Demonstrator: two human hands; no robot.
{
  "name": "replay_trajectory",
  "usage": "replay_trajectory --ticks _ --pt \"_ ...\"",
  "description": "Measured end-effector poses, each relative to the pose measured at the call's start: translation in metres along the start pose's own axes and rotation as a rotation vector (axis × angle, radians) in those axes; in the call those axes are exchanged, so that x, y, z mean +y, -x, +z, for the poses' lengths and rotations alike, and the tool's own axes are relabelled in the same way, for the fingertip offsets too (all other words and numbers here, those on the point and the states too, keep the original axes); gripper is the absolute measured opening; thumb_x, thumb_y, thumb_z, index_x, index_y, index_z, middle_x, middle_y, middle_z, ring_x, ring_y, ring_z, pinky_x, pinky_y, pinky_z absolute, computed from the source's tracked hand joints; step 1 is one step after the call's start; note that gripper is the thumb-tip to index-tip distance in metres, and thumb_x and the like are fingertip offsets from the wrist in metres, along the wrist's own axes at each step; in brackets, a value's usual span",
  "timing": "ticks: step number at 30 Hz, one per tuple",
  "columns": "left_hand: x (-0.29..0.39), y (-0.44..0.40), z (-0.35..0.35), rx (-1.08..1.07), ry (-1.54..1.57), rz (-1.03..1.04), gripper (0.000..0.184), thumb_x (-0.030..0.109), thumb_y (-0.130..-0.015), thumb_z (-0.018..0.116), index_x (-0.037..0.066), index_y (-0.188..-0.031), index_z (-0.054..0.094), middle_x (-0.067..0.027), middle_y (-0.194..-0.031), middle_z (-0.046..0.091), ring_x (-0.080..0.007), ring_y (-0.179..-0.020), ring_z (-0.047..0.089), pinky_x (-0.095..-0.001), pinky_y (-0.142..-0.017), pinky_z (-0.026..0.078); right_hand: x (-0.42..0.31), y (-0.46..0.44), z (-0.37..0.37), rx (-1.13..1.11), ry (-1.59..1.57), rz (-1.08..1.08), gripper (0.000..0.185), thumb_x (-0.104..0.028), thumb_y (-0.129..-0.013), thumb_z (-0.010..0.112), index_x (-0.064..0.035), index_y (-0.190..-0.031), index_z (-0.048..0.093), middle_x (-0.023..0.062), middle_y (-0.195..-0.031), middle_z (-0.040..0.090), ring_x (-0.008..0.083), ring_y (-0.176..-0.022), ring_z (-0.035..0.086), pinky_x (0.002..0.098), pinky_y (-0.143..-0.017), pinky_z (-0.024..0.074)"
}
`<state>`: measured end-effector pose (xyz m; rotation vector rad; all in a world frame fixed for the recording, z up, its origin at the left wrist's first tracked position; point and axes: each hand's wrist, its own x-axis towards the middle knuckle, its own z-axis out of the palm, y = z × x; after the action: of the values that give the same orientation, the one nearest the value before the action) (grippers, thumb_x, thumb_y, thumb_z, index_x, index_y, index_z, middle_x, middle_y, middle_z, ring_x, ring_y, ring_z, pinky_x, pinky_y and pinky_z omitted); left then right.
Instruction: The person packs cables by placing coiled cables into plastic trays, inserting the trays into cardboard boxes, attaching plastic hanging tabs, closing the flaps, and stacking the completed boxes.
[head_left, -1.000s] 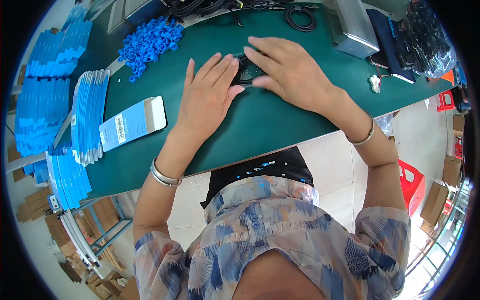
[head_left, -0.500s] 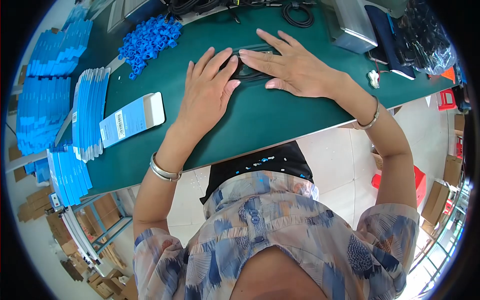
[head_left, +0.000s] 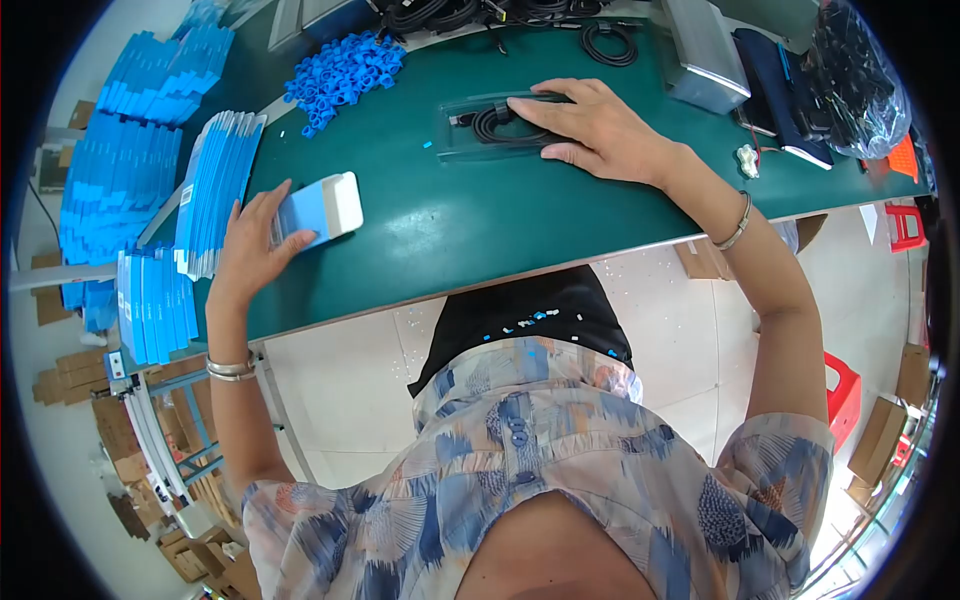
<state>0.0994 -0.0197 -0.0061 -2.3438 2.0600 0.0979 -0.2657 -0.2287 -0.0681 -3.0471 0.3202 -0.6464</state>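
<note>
My left hand (head_left: 255,245) is closed round a blue cardboard box (head_left: 308,208), thumb on the near side and fingers along the far side. The box lies on the table with its white end flap (head_left: 345,203) folded open to the right. At the table's middle lies a clear plastic tray (head_left: 462,148) with a coiled black cable (head_left: 488,127) in it. My right hand (head_left: 600,130) spans the tray's right end, its index finger on the coil and its thumb at the near edge. The palm hides that end of the tray.
Blue ring-shaped pieces (head_left: 345,75) form a pile at the back left. Flattened blue boxes (head_left: 222,180) are stacked beside my left hand. Another coiled cable (head_left: 609,45), a metal box (head_left: 705,70) and a dark notebook (head_left: 790,110) lie at the back right.
My left hand has left the cable tray, moved left and taken hold of the blue box. My right hand stays at the tray, whose cable is now more exposed. The view has shifted slightly.
</note>
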Motion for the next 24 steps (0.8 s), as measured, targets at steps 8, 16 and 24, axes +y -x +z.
replay_trajectory --ticks 8,16,24 --pt "0.030 0.026 -0.006 0.020 0.068 -0.103 0.066 0.035 -0.065 0.083 0.003 -0.116 0.056 -0.0133 -0.115 0.060 -0.0295 -0.105 0.057 -0.0403 -0.094 0.043 -0.010 0.006 -0.006 0.055 -0.070 0.080 0.047 -0.025 -0.089 0.059 -0.0104 -0.133 0.051 0.0093 -0.118 0.061 0.0236 -0.112 0.050 0.0352 -0.095 0.0349" --pt "0.047 0.035 0.026 0.524 -0.264 0.137 0.051 0.031 -0.069 0.081 0.006 -0.106 0.056 -0.0097 -0.099 0.060 -0.0254 -0.088 0.055 -0.0351 -0.081 0.045 -0.026 0.004 -0.008 0.118 -0.052 0.135 0.048 -0.022 -0.085 0.064 -0.0077 -0.130 0.053 0.0126 -0.113 0.061 0.0241 -0.109 0.051 0.0351 -0.092 0.0370" --pt "0.066 0.021 0.026 0.286 -0.043 0.183 0.075 0.048 -0.063 0.081 0.005 -0.118 0.053 -0.0117 -0.107 0.061 -0.0291 -0.098 0.058 -0.0393 -0.095 0.041 -0.055 0.003 -0.009 0.179 -0.073 0.143 0.053 -0.017 -0.079 0.069 -0.0066 -0.128 0.053 0.0126 -0.112 0.061 0.0253 -0.106 0.052 0.0354 -0.089 0.0375"
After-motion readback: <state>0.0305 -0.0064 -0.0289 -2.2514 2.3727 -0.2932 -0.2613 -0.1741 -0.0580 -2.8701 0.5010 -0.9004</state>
